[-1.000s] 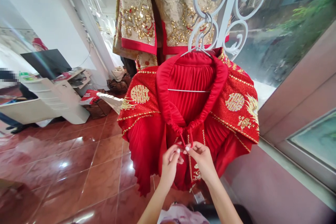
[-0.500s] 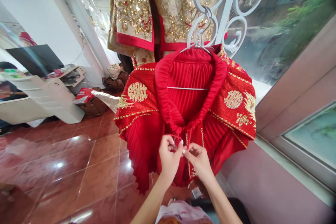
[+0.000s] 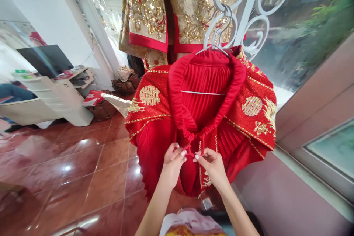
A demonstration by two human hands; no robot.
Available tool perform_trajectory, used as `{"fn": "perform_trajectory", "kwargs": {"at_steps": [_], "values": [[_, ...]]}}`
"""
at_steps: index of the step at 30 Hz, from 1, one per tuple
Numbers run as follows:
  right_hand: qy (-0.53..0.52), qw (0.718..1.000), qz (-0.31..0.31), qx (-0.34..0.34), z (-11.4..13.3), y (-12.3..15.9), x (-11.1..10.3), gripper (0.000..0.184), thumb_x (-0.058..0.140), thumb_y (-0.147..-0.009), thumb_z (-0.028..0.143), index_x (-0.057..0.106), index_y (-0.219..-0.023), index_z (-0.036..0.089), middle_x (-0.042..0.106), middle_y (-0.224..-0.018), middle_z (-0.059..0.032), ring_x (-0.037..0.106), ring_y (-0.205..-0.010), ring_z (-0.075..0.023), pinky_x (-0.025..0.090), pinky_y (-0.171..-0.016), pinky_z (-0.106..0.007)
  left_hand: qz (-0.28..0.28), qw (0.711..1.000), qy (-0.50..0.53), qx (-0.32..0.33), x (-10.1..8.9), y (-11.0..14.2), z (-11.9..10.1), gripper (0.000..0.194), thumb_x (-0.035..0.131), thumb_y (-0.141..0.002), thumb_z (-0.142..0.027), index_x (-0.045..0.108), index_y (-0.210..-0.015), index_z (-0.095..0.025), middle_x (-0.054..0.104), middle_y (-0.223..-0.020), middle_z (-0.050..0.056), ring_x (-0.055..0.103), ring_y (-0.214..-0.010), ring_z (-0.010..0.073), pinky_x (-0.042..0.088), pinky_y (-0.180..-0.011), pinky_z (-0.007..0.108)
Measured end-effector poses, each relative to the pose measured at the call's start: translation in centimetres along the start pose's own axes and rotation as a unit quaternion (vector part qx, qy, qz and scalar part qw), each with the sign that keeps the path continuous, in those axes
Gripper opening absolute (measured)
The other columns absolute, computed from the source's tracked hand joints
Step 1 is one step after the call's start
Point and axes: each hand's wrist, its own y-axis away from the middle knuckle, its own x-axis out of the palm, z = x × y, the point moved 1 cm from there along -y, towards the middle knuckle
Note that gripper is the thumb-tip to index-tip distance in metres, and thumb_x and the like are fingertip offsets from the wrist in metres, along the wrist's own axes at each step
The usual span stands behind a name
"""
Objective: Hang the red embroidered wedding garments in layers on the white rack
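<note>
A red pleated skirt (image 3: 207, 81) with gold-embroidered panels hangs by its gathered waistband from a metal hanger (image 3: 221, 46). At the front of the waistband, a thin red drawstring (image 3: 189, 152) runs between my two hands, with a loop or crossing in it. My left hand (image 3: 172, 164) pinches the cord between thumb and fingers on the left side. Just to the right, my right hand (image 3: 212, 164) pinches another part of the cord, its fingertips a short gap from the left ones. The skirt's lower folds hang behind both hands.
A white scrolled metal rack (image 3: 245, 11) holds the hanger. Behind it hang cream garments (image 3: 148, 14) with gold sequins. A window frame (image 3: 318, 92) closes the right side. At left stand a white desk (image 3: 66, 101), a monitor (image 3: 45, 60) and bags (image 3: 125, 83) on the tiled floor.
My hands have drawn slightly apart, and the cord between them now shows more plainly. The view has shifted a little, so the skirt appears farther right.
</note>
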Motion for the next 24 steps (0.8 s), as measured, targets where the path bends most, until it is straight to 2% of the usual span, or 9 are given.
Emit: {"fn": "perform_trajectory", "kwargs": {"at_steps": [3,7,10,13,16,19,20,21,24], "values": [[0.037,0.999,0.014,-0.019,0.4,-0.1,0.2,0.020,0.068,-0.071,0.035,0.061,-0.069,0.016,0.066,-0.071,-0.0040,0.059,-0.066,-0.0151,0.047,-0.067,-0.028,0.073,0.985,0.155,-0.031,0.1,1.0,-1.0,0.031,0.070,-0.066,-0.018,0.053,-0.093,-0.020,0.051,-0.069,-0.005,0.045,-0.052,0.0024,0.039,-0.050,0.014],[0.127,0.991,0.022,-0.048,2.3,-0.1,-0.7,0.017,0.064,-0.074,0.033,0.062,-0.070,0.017,0.065,-0.069,-0.0030,0.060,-0.068,-0.0157,0.046,-0.070,-0.028,0.150,0.969,0.186,0.057,-0.2,2.7,-4.1,0.030,0.069,-0.067,-0.021,0.056,-0.093,-0.023,0.043,-0.062,-0.007,0.031,-0.043,0.0011,0.033,-0.042,0.011],[0.184,0.980,0.020,-0.071,4.1,-0.2,-2.0,0.018,0.061,-0.076,0.034,0.061,-0.069,0.017,0.065,-0.068,-0.0027,0.060,-0.067,-0.0158,0.047,-0.067,-0.026,0.179,0.962,0.071,0.195,-0.8,3.9,-6.9,0.022,0.064,-0.074,-0.030,0.055,-0.094,-0.026,0.029,-0.051,-0.010,0.014,-0.036,0.0021,0.024,-0.035,0.011],[0.242,0.966,0.044,-0.077,5.2,-0.4,-3.2,0.019,0.057,-0.078,0.034,0.061,-0.073,0.016,0.066,-0.073,-0.0037,0.061,-0.070,-0.0168,0.048,-0.067,-0.026,0.110,0.919,-0.203,0.320,-1.0,4.1,-8.7,0.023,0.057,-0.079,-0.038,0.057,-0.100,-0.027,0.030,-0.048,-0.010,0.018,-0.034,0.0035,0.024,-0.036,0.015],[0.336,0.934,0.109,-0.063,5.7,-0.5,-3.9,0.022,0.052,-0.081,0.029,0.063,-0.094,0.015,0.068,-0.086,-0.0070,0.064,-0.077,-0.0195,0.049,-0.070,-0.028,0.028,0.777,-0.521,0.352,-0.8,3.0,-9.6,0.024,0.067,-0.072,-0.034,0.064,-0.094,-0.022,0.052,-0.058,-0.004,0.041,-0.046,0.0076,0.033,-0.046,0.019],[0.472,0.865,0.150,-0.082,6.6,-0.7,-5.1,0.028,0.039,-0.085,0.020,0.066,-0.088,0.014,0.069,-0.077,-0.0088,0.065,-0.070,-0.0210,0.049,-0.065,-0.029,0.026,0.524,-0.761,0.382,-1.0,1.9,-11.4,0.022,0.059,-0.079,-0.036,0.062,-0.065,-0.019,0.057,-0.058,0.000,0.050,-0.054,0.0118,0.037,-0.052,0.022],[0.513,0.840,0.141,-0.108,7.2,-0.7,-5.7,0.031,0.036,-0.086,0.019,0.066,-0.081,0.015,0.068,-0.073,-0.0088,0.065,-0.067,-0.0209,0.049,-0.062,-0.029,0.034,0.464,-0.789,0.402,-1.2,1.8,-12.5,0.029,0.055,-0.082,-0.035,0.058,-0.059,-0.019,0.056,-0.056,0.000,0.051,-0.053,0.0118,0.037,-0.052,0.023],[0.549,0.815,0.119,-0.144,8.1,-0.8,-6.4,0.034,0.034,-0.086,0.018,0.066,-0.077,0.015,0.068,-0.071,-0.0087,0.065,-0.065,-0.0205,0.049,-0.060,-0.028,0.035,0.425,-0.798,0.425,-1.6,1.9,-14.0,0.032,0.051,-0.085,-0.032,0.055,-0.056,-0.019,0.055,-0.054,-0.001,0.051,-0.052,0.0112,0.037,-0.052,0.023],[0.614,0.729,0.020,-0.302,12.1,-0.5,-9.0,0.031,0.035,-0.088,0.018,0.066,-0.088,0.017,0.070,-0.085,-0.0081,0.067,-0.073,-0.0193,0.050,-0.065,-0.027,-0.028,0.367,-0.761,0.534,-2.9,3.4,-19.7,0.019,0.056,-0.082,-0.026,0.057,-0.064,-0.021,0.059,-0.060,-0.004,0.054,-0.056,0.0102,0.039,-0.056,0.022]]}}
